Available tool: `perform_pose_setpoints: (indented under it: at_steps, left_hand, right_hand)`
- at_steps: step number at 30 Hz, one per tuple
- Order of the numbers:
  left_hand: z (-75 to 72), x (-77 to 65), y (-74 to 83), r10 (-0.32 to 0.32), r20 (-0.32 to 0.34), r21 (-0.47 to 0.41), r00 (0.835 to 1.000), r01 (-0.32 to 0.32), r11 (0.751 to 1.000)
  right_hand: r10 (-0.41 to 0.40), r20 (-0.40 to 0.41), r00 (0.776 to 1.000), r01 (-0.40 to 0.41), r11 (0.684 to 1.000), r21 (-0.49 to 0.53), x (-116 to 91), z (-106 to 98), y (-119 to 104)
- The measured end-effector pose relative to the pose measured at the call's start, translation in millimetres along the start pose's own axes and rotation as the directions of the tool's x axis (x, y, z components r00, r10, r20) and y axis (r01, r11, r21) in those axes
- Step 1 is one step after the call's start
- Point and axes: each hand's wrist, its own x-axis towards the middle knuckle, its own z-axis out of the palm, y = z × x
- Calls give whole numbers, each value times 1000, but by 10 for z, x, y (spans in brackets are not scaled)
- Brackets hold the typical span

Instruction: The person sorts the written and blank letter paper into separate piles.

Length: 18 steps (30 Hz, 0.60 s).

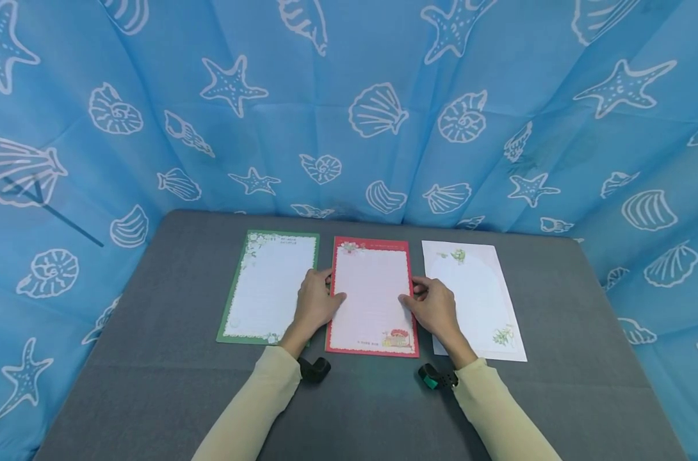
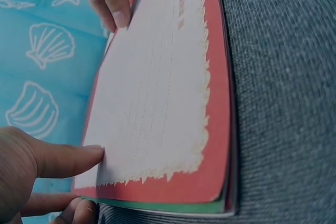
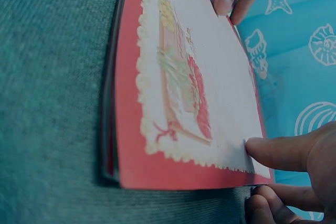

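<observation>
A red-bordered sheet of letter paper (image 1: 372, 301) lies in the middle, printed with flowers at its top and a small red and yellow picture low on the right. Under it, green and other sheet edges (image 2: 157, 204) peek out in the left wrist view, so it tops a thin stack. My left hand (image 1: 317, 299) pinches the stack's left edge, thumb on top and fingers beneath. On the opposite edge, my right hand (image 1: 434, 306) pinches it the same way. Both thumbs press on the pale printed area.
A green-bordered sheet (image 1: 274, 288) lies to the left, partly under my left forearm. To the right is a white sheet (image 1: 481, 282) with green plant prints, overlapped by my right hand. The grey table (image 1: 170, 307) meets a blue shell-patterned curtain (image 1: 326, 128) at the back.
</observation>
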Motion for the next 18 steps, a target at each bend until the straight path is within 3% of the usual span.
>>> perform_pose_setpoints:
  at_steps: [10, 18]
  left_hand:
    - [13, -23, 16, 10, -42, 4, 999, -10, 1000]
    - [-10, -37, 32, 23, -82, -38, 996, -26, 999]
  right_hand:
    - [-3, -36, 999, 3, 1000, 3, -5, -6, 2]
    - [-25, -74, 997, 30, 997, 71, -22, -7, -4]
